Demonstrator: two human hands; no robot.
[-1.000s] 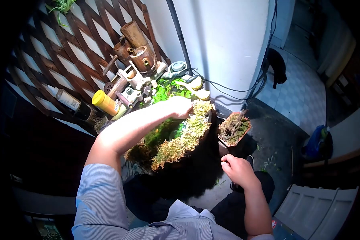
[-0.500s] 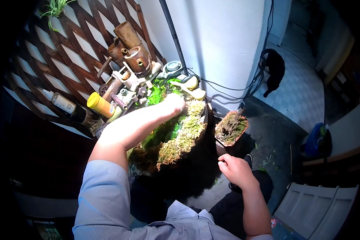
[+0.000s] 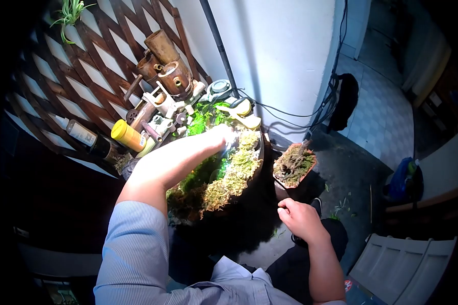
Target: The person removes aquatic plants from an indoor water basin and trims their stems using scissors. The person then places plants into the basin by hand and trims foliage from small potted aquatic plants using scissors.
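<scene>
My left hand reaches over the inner edge of a round basin, against the moss along its rim. Glare and the hand itself hide the fingertips, so what they hold cannot be made out. Green leafy plants grow just behind that wrist. My right hand is closed on a thin dark tool, which points up toward a small potted clump of moss at the right of the basin.
Bamboo tubes, a yellow-capped bottle and yellow-handled tools lie behind the basin. A black cat is by the cables. A grey plastic stool stands at the lower right.
My left hand has shifted slightly left and down along the mossy edge, while the view also shifted. The right hand keeps its hold. The cat has changed its pose and moved toward the cables.
</scene>
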